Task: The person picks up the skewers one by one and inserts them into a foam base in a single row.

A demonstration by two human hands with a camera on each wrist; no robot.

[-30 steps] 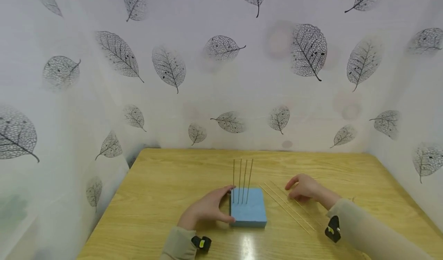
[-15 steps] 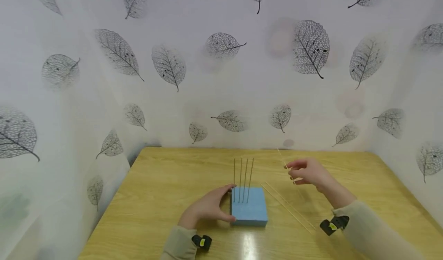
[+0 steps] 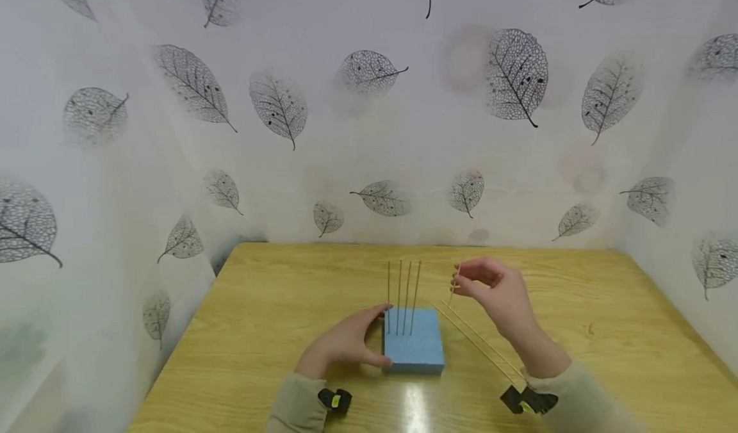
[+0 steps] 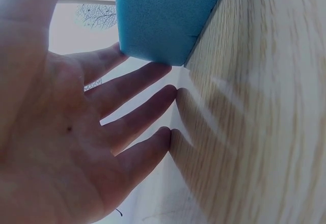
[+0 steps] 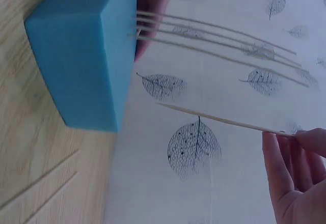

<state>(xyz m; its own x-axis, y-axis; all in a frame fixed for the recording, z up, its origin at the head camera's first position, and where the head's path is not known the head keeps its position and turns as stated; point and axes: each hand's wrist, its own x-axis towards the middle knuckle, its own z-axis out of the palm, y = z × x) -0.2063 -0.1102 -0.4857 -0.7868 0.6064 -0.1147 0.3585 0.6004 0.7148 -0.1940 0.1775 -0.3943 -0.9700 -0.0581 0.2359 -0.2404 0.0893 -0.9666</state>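
A blue foam block (image 3: 416,350) lies on the table with several thin sticks (image 3: 408,298) standing upright along its left back part. The left hand (image 3: 344,344) steadies the block's left side between thumb and fingers; in the left wrist view its fingers (image 4: 137,84) are spread, some touching the block (image 4: 158,20). Right of the block and above the table, the right hand (image 3: 498,292) pinches one stick by its upper end. That stick (image 5: 219,118) points its tapered tip toward the block in the right wrist view, apart from it.
Two loose sticks (image 3: 481,343) lie slanted on the wooden table (image 3: 277,292) to the right of the block, partly under the right wrist. A pale leaf-patterned cloth (image 3: 323,132) hangs behind the table and along both sides.
The right hand has picked a stick up off the table, raised it and carried it left toward the block, turning it nearly upright. The left hand has stayed at the block.
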